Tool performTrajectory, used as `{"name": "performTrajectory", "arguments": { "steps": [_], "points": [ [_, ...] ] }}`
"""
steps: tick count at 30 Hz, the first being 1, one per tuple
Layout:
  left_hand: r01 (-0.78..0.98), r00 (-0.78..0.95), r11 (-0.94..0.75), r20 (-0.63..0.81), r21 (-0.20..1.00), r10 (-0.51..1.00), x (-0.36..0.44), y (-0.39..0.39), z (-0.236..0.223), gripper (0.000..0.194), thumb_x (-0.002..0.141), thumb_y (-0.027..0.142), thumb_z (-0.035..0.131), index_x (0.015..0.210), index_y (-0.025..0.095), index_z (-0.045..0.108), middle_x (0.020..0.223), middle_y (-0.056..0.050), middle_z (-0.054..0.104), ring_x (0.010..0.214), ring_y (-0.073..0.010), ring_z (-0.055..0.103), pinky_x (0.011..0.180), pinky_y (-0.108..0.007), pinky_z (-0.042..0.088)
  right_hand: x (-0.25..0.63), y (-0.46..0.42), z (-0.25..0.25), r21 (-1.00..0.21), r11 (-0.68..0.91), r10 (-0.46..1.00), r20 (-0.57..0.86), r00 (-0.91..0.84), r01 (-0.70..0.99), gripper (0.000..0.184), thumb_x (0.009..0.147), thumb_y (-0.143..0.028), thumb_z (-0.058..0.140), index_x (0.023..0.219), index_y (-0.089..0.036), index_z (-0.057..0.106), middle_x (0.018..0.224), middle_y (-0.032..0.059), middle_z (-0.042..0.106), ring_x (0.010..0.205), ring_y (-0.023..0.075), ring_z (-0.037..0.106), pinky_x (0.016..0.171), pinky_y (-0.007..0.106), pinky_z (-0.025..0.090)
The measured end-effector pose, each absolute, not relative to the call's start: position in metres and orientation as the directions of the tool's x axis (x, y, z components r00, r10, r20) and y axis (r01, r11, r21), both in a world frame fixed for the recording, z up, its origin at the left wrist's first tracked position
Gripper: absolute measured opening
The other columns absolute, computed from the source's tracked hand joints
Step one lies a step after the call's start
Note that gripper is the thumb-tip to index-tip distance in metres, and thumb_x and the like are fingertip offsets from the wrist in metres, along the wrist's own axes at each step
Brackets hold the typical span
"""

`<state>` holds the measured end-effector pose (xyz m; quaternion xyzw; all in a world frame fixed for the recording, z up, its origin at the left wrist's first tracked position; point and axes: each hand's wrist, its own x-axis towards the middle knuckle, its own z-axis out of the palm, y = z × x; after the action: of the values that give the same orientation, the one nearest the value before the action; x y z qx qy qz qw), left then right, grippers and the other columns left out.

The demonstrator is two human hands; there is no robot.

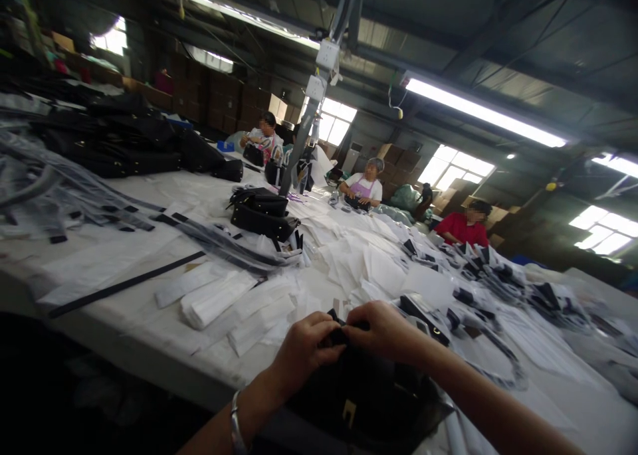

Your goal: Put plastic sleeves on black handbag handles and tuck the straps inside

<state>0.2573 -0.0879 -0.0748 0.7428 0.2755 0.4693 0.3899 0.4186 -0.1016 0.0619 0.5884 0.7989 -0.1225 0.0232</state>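
Observation:
A black handbag (369, 395) with a gold-coloured metal fitting on its front is close to me at the table's near edge. My left hand (304, 349), with a silver bangle on the wrist, pinches a dark strip at the top of the bag. From the other side my right hand (381, 332) has its fingers closed on the same dark part, close to the left fingertips. Whether that part is a strap or the bag's edge is hidden by the fingers. Just beyond my right hand lies a black piece with a gold ring (423, 319).
White paper sheets and wrapped packets (219, 295) cover much of the table. Plastic-wrapped straps (219, 242) run along the left, near stacked black bags (262, 212). A slanted post with sockets (304, 129) rises mid-table. Several co-workers (366, 186) sit across.

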Motion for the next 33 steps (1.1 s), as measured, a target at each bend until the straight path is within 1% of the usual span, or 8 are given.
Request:
{"name": "performTrajectory", "arguments": {
  "steps": [8, 11, 14, 17, 23, 26, 28, 33],
  "points": [
    [0.190, 0.429, -0.551, 0.436, 0.813, 0.791, 0.262, -0.090, -0.058, 0.014, 0.079, 0.020, 0.070, 0.093, 0.020, 0.072, 0.093, -0.004, 0.069, 0.083, -0.0190, 0.064, 0.075, -0.027, 0.048, 0.399, -0.108, 0.068, 0.166, 0.218, 0.968, -0.164, -0.191, 0.962, 0.024, 0.077, -0.030, 0.055, 0.067, -0.020, 0.074, 0.067, 0.0103, 0.071, 0.058, 0.0189, 0.057, 0.050, 0.030, 0.018],
    [0.214, 0.415, -0.533, 0.418, 0.819, 0.808, 0.261, -0.091, -0.055, 0.011, 0.079, 0.022, 0.071, 0.090, 0.020, 0.073, 0.086, -0.003, 0.068, 0.077, -0.0183, 0.063, 0.071, -0.026, 0.047, 0.400, -0.104, 0.070, 0.094, 0.213, 0.962, -0.195, -0.191, 0.973, 0.024, 0.077, -0.032, 0.056, 0.063, -0.020, 0.072, 0.060, 0.0063, 0.067, 0.054, 0.0159, 0.051, 0.050, 0.029, 0.019],
    [0.192, 0.400, -0.504, 0.402, 0.842, 0.824, 0.260, -0.092, -0.053, 0.011, 0.077, 0.023, 0.074, 0.088, 0.019, 0.073, 0.082, -0.002, 0.068, 0.073, -0.0172, 0.062, 0.068, -0.025, 0.046, 0.407, -0.097, 0.068, -0.062, 0.192, 0.942, -0.268, -0.201, 0.979, 0.026, 0.076, -0.035, 0.058, 0.058, -0.019, 0.067, 0.049, -0.0001, 0.054, 0.050, 0.0120, 0.042, 0.048, 0.027, 0.021],
    [0.165, 0.385, -0.491, 0.402, 0.855, 0.830, 0.260, -0.093, -0.054, 0.011, 0.076, 0.021, 0.076, 0.085, 0.018, 0.073, 0.079, -0.001, 0.067, 0.070, -0.0163, 0.061, 0.067, -0.025, 0.046, 0.413, -0.093, 0.063, -0.136, 0.186, 0.936, -0.278, -0.218, 0.973, 0.027, 0.076, -0.033, 0.057, 0.056, -0.017, 0.064, 0.047, -0.0033, 0.044, 0.050, 0.0105, 0.037, 0.047, 0.026, 0.021],
    [0.128, 0.409, -0.511, 0.425, 0.850, 0.808, 0.263, -0.091, -0.061, 0.008, 0.079, 0.022, 0.073, 0.086, 0.019, 0.072, 0.082, -0.002, 0.067, 0.069, -0.0151, 0.062, 0.065, -0.024, 0.048, 0.421, -0.095, 0.052, -0.215, 0.223, 0.931, -0.243, -0.273, 0.951, 0.029, 0.080, -0.035, 0.054, 0.062, -0.016, 0.067, 0.050, -0.0038, 0.045, 0.052, 0.0104, 0.038, 0.048, 0.025, 0.023],
    [0.138, 0.453, -0.559, 0.450, 0.818, 0.769, 0.263, -0.089, -0.062, 0.011, 0.079, 0.020, 0.071, 0.090, 0.019, 0.072, 0.090, -0.004, 0.069, 0.079, -0.0176, 0.065, 0.072, -0.026, 0.049, 0.419, -0.098, 0.053, -0.246, 0.223, 0.922, -0.262, -0.286, 0.943, 0.030, 0.082, -0.036, 0.053, 0.065, -0.016, 0.068, 0.051, -0.0030, 0.049, 0.052, 0.0108, 0.041, 0.048, 0.025, 0.024],
    [0.140, 0.478, -0.592, 0.469, 0.794, 0.742, 0.264, -0.087, -0.063, 0.013, 0.079, 0.018, 0.070, 0.092, 0.018, 0.072, 0.095, -0.005, 0.070, 0.086, -0.0194, 0.066, 0.077, -0.027, 0.049, 0.416, -0.099, 0.055, -0.232, 0.223, 0.922, -0.265, -0.282, 0.947, 0.028, 0.082, -0.035, 0.053, 0.067, -0.018, 0.069, 0.053, -0.0020, 0.054, 0.053, 0.0113, 0.044, 0.049, 0.025, 0.025],
    [0.118, 0.446, -0.580, 0.479, 0.806, 0.756, 0.268, -0.085, -0.068, 0.015, 0.077, 0.014, 0.072, 0.092, 0.016, 0.072, 0.094, -0.005, 0.070, 0.087, -0.0194, 0.066, 0.078, -0.026, 0.049, 0.409, -0.102, 0.055, -0.053, 0.267, 0.941, -0.202, -0.273, 0.962, 0.024, 0.081, -0.031, 0.055, 0.066, -0.020, 0.070, 0.057, 0.0020, 0.064, 0.053, 0.0129, 0.048, 0.051, 0.028, 0.021]
  ]
}}
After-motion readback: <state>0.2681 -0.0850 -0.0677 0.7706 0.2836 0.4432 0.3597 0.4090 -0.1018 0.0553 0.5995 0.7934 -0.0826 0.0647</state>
